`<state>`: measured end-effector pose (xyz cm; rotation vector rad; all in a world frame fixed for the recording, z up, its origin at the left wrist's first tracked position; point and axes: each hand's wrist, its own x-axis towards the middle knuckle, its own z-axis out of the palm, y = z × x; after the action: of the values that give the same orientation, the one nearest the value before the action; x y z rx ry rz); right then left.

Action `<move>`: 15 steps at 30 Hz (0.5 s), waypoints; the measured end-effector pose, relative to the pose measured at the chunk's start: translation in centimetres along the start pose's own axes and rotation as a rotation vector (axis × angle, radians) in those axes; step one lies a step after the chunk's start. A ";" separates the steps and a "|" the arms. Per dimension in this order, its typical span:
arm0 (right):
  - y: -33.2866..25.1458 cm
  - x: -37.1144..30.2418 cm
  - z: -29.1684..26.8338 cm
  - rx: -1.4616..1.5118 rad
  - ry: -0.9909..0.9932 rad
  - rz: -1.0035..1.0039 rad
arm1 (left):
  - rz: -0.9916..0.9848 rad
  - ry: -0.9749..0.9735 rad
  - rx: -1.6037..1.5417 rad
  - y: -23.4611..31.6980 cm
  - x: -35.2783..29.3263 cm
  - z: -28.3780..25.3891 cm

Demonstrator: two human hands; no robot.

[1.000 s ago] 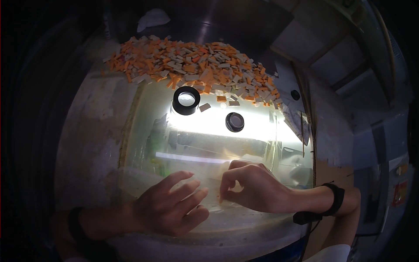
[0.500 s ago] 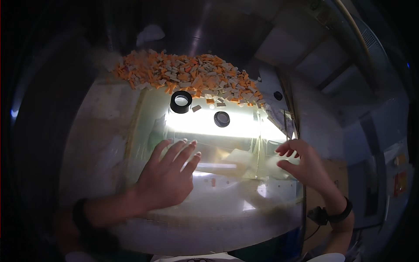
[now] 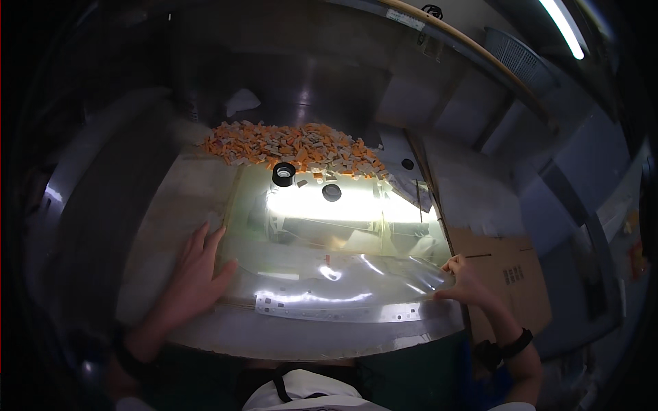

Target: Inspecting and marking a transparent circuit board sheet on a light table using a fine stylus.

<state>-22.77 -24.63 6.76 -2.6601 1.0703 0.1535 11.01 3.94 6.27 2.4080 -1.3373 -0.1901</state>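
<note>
A clear film [image 3: 343,270] lay spread over the lit panel [image 3: 329,205] at the middle of the worktop [image 3: 178,198], its near edge glinting. The left hand [image 3: 195,274] pressed flat on the film's edge at nine o'clock, fingers spread and holding nothing. The right hand [image 3: 462,284] pinched the film's corner at three o'clock, fingers closed on it. The two hands were well apart, at opposite ends of the film. Beyond the film at twelve o'clock stood a black ring [image 3: 284,174], with a dark disc [image 3: 332,192] just beside it. Behind them lay a heap of orange and pale chips [image 3: 295,145]. Cardboard [image 3: 507,274] lay at three o'clock, past the right hand.
</note>
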 end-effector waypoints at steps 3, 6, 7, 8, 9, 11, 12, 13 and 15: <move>-0.2 -0.8 -0.7 0.321 -0.114 0.120 | 0.015 0.034 -0.186 -1.4 -1.0 0.4; -1.6 -2.0 -0.8 0.954 0.000 0.266 | 0.091 0.136 -0.313 -2.4 -1.6 0.5; -1.6 -2.3 -0.7 1.166 -0.006 0.316 | -0.060 0.093 -0.404 -2.1 -1.5 -0.1; -1.5 -2.6 -0.5 1.380 -0.011 0.363 | -0.213 0.046 -0.490 -1.9 -1.3 -0.4; -1.4 -3.0 -0.4 1.391 0.010 0.368 | -0.191 0.040 -0.486 -2.2 -0.9 -0.3; -1.6 -3.9 0.1 1.007 0.045 0.272 | -0.132 0.093 -0.544 -3.6 -0.2 0.1; -1.5 -4.3 0.5 1.018 0.066 0.276 | -0.109 0.091 -0.538 -3.9 0.2 0.3; -1.4 -4.5 1.0 1.031 0.173 0.228 | -0.114 0.076 -0.531 -4.0 0.4 0.5; -1.5 -5.3 1.2 1.087 0.400 0.191 | -0.103 0.062 -0.516 -3.9 1.2 0.9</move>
<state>-25.53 -19.78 6.98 -1.6186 1.0673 -0.7381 14.48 4.59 3.99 2.0236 -0.9873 -0.4280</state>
